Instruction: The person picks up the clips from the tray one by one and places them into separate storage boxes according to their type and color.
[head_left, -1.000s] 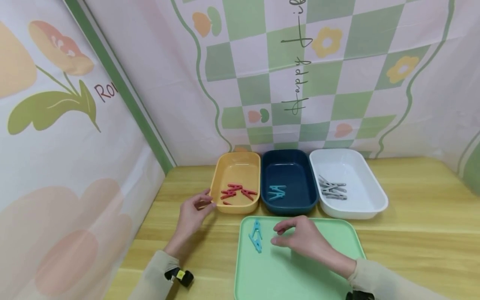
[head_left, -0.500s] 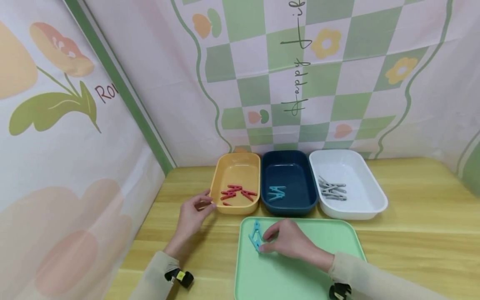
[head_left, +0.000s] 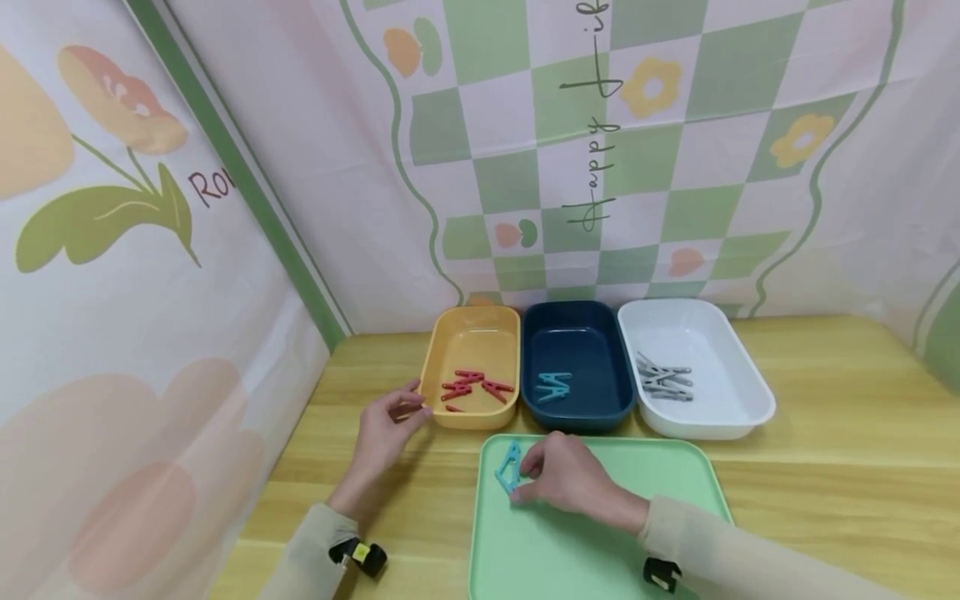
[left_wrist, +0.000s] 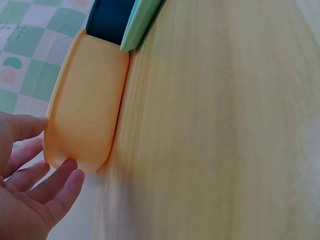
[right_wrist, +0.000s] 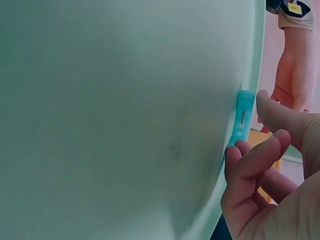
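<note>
The right hand (head_left: 564, 483) curls its fingers (right_wrist: 248, 165) around the light-blue clothespin (head_left: 510, 469) on the green tray (head_left: 600, 550); it should pinch mid-body and lift straight (left hand (head_left: 385, 427) relaxed, touching the yellow bin (head_left: 471, 342)).

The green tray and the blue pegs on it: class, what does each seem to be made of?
Green tray: probably plastic, with a smooth matte mint surface and a rounded moulded rim. Blue pegs, gripped by the right hand: likely plastic too, with a uniform turquoise colour and a moulded slot in the right wrist view.
</note>
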